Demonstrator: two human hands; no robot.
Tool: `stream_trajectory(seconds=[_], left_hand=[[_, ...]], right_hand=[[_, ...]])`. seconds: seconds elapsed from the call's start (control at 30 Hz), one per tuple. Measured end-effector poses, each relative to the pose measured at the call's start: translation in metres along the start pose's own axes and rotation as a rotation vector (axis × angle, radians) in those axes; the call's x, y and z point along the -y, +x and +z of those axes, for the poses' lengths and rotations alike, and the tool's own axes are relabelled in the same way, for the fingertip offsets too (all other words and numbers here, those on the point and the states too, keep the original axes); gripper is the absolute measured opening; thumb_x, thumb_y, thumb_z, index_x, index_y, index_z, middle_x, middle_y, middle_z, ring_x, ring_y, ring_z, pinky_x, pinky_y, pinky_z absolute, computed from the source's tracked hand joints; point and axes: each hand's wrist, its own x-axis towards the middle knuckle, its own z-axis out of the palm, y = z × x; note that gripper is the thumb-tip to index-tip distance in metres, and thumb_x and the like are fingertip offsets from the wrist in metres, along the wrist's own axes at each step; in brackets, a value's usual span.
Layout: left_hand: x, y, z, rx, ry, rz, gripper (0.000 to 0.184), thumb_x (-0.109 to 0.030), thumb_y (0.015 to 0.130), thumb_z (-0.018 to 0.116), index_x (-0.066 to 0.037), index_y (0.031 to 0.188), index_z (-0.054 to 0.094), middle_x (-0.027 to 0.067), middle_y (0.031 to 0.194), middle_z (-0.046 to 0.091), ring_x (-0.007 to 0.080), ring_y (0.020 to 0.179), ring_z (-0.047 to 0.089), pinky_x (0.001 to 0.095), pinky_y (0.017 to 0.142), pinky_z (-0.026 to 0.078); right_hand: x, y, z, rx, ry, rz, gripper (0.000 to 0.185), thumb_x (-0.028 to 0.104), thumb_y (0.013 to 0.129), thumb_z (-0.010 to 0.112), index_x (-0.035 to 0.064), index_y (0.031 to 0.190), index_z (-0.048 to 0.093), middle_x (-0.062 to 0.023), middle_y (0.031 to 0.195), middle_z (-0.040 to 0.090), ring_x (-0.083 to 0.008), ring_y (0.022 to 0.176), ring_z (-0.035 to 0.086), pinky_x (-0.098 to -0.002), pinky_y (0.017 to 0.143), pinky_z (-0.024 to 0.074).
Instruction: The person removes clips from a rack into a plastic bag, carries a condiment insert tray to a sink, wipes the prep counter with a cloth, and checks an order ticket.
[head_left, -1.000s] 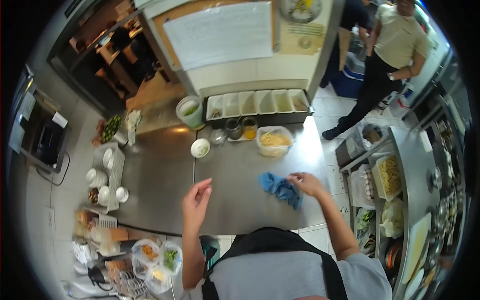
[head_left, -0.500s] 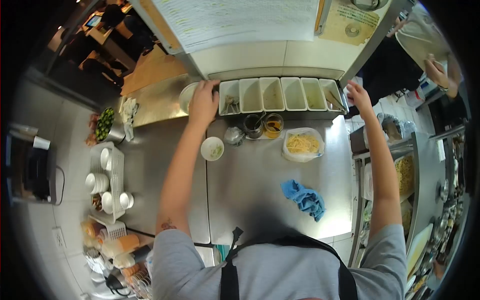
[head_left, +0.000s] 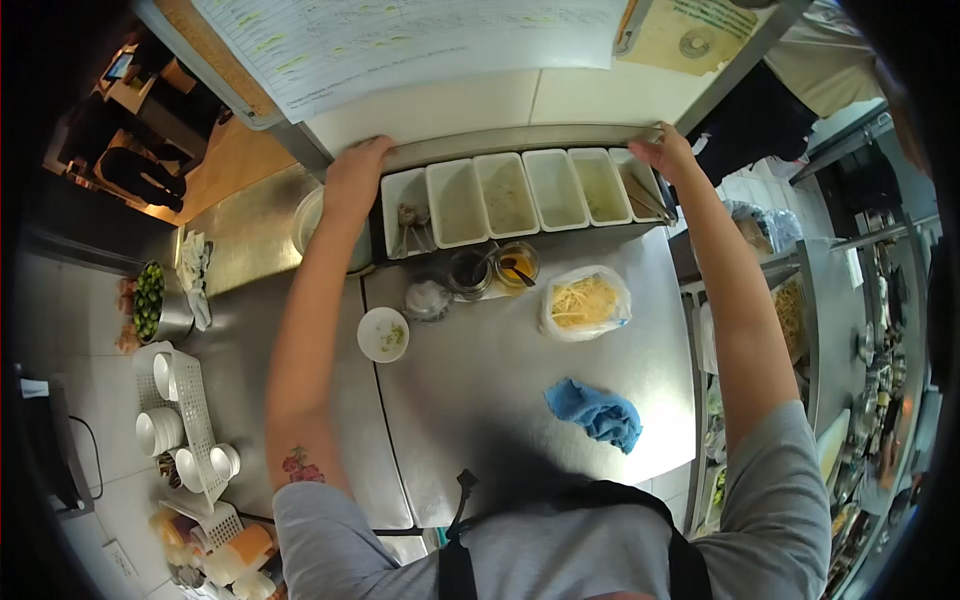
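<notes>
My left hand (head_left: 358,182) is at the back left corner of a metal condiment rack (head_left: 520,245), its fingers curled over the end of the metal strip (head_left: 530,140) behind the containers. At the strip's other end, my right hand (head_left: 670,155) grips the back right corner with thumb and fingers. Between my hands stands a row of several white rectangular containers (head_left: 457,205). Spoons (head_left: 412,225) rest in the leftmost one, and tongs (head_left: 648,195) lean in the rightmost. A round white container (head_left: 308,222) is partly hidden behind my left forearm.
On the steel table are a small white bowl (head_left: 383,335), a dark jar (head_left: 470,272), an amber jar (head_left: 517,266), an open bag of pale yellow shreds (head_left: 585,303) and a blue cloth (head_left: 597,414). A crate of white bowls (head_left: 205,430) stands left. Another person (head_left: 765,115) is at the back right.
Both hands have moved onto the rack's back corners; the right hand was held apart at its right side. My view has shifted, and the rack looks closer and slightly tilted.
</notes>
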Motion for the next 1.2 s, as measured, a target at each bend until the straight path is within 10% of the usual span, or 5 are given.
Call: stream_trajectory(seconds=[0.27,0.7,0.97,1.2], left_hand=[[-0.043,-0.009,-0.056,-0.13,-0.014,0.047,0.016,-0.016,0.089,0.054,-0.015,0.102,0.063,0.006,0.089,0.063,0.0289,0.088,0.061,0.0405,0.071,0.05],[-0.077,-0.121,-0.007,-0.278,-0.198,-0.133,0.037,0.004,0.079,0.059,-0.016,0.108,0.069,0.0071,0.105,0.061,0.0262,0.099,0.059,0.0377,0.082,0.05],[-0.073,-0.123,0.002,-0.092,-0.217,-0.301,0.063,0.016,0.071,0.05,-0.012,0.126,0.057,0.0141,0.128,0.05,0.0328,0.121,0.046,0.0384,0.1,0.042],[-0.036,-0.135,0.033,-0.098,-0.908,-0.585,0.062,-0.002,0.083,0.051,0.001,0.142,0.033,0.0204,0.142,0.039,0.0278,0.132,0.038,0.0337,0.108,0.03]], right_hand=[[0.035,-0.014,-0.039,0.032,-0.165,-0.093,0.029,0.015,0.091,0.053,-0.0105,0.105,0.05,-0.0235,0.098,0.065,-0.0295,0.086,0.069,-0.0303,0.076,0.0597],[-0.007,-0.11,-0.114,0.33,-0.052,0.005,0.061,0.007,0.085,0.05,-0.0024,0.142,0.032,-0.0112,0.094,0.065,-0.0171,0.078,0.067,-0.0293,0.076,0.0598],[-0.016,-0.083,-0.104,0.062,-0.889,-0.159,0.048,0.026,0.082,0.057,0.0097,0.126,0.058,-0.0027,0.071,0.064,-0.0091,0.057,0.058,-0.0276,0.054,0.0546],[-0.006,-0.072,-0.108,0.071,-1.149,-0.131,0.054,0.043,0.077,0.068,0.01,0.119,0.063,-0.012,0.088,0.068,-0.0174,0.07,0.068,-0.0325,0.054,0.0588]])
